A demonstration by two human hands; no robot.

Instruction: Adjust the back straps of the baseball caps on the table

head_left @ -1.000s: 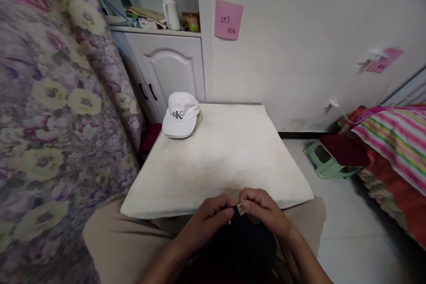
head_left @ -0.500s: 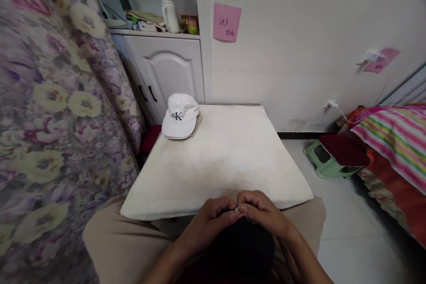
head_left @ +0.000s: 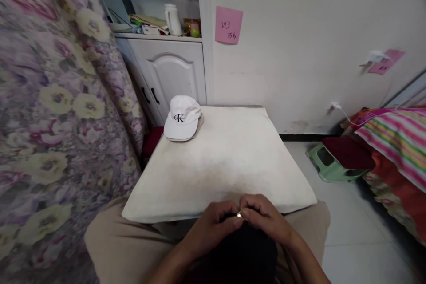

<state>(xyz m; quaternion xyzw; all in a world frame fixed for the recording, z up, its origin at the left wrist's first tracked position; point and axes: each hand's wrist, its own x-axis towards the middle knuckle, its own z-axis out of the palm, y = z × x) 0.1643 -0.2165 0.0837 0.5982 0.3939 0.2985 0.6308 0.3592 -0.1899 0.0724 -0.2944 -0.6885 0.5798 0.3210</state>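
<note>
My left hand [head_left: 219, 222] and my right hand [head_left: 261, 215] meet over my lap, just off the near edge of the table. Thumbs and forefingers of both are pinched round a small shiny metal-like piece [head_left: 239, 214]. Directly below them is a black rounded cloth item [head_left: 246, 248]; whether the shiny piece belongs to it I cannot tell. A white cap [head_left: 183, 117] with dark "CK"-like lettering sits at the far left corner of the white-covered table [head_left: 233, 151], its brim toward me. Something beige shows behind the cap's right side.
A flowered curtain [head_left: 66, 133] hangs at the left. Behind the table stand a white cabinet [head_left: 173, 71] and the wall with a pink note [head_left: 229, 25]. On the right are a green stool [head_left: 326, 164] with a dark red top and a bed with a striped cover [head_left: 396, 142].
The view has shifted slightly. My hands stay together in the same place, and the small piece between the fingers now catches more light, as if turned a little.
</note>
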